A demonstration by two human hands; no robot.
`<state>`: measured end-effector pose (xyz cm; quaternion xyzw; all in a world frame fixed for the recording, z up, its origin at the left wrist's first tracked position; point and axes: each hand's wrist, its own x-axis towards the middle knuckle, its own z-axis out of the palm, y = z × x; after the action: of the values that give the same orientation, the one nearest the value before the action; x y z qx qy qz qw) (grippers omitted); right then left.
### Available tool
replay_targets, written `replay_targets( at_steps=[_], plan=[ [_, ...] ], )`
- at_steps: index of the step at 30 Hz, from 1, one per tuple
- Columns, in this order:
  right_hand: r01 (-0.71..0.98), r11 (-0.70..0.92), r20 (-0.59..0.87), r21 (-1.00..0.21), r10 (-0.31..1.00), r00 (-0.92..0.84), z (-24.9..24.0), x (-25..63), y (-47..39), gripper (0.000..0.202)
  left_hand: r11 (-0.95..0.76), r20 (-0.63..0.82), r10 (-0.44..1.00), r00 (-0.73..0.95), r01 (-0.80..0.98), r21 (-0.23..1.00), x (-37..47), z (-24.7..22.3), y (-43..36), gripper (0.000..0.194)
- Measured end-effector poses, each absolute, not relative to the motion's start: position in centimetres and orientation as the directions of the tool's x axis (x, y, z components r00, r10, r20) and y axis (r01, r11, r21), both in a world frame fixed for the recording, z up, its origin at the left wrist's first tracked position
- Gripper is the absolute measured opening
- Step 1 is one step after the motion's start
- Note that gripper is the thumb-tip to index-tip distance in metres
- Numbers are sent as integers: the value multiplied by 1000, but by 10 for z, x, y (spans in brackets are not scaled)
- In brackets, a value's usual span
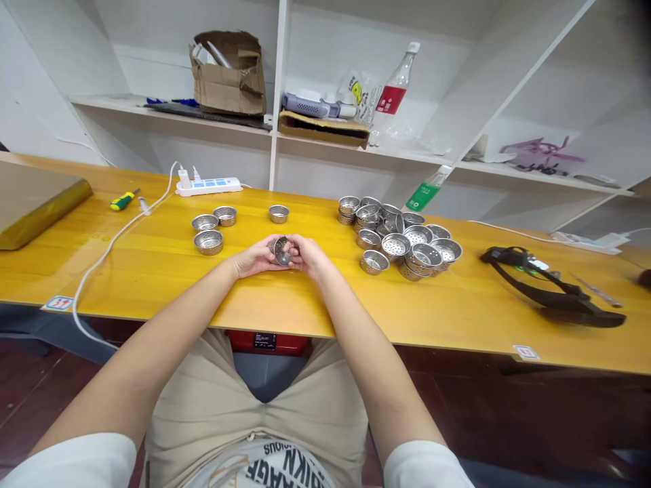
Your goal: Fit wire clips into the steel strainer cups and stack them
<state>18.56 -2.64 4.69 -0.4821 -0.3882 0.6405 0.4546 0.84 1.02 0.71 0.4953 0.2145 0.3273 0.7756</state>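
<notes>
Between my two hands is a small round metal strainer cup point(281, 251), tilted so its opening faces partly right. My left hand point(257, 259) grips its left side. The fingers of my right hand point(305, 256) are closed on its right edge. Just beyond my hands one metal cup point(279, 214) stands alone on the table. To the left sit three more cups, the nearest being a wide metal cup point(208, 242). A heap of perforated metal cups point(397, 245) lies to the right, some stacked and some tipped.
The yellow table point(285, 305) runs across the view. A white power strip point(209, 186) with a cable and a green-yellow screwdriver point(125, 200) lie at the back left. Black headgear point(549, 285) rests at right. Behind the heap a green-labelled bottle point(427, 191) leans against the white shelf.
</notes>
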Motion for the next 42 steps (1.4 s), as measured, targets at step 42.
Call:
replay_targets(
  at_steps=[42],
  plan=[
    [-113, -254, -233, -961, 958, -168, 48, 164, -32, 38, 265, 51, 816, 576, -451, 852, 14, 5, 18, 47]
  ],
)
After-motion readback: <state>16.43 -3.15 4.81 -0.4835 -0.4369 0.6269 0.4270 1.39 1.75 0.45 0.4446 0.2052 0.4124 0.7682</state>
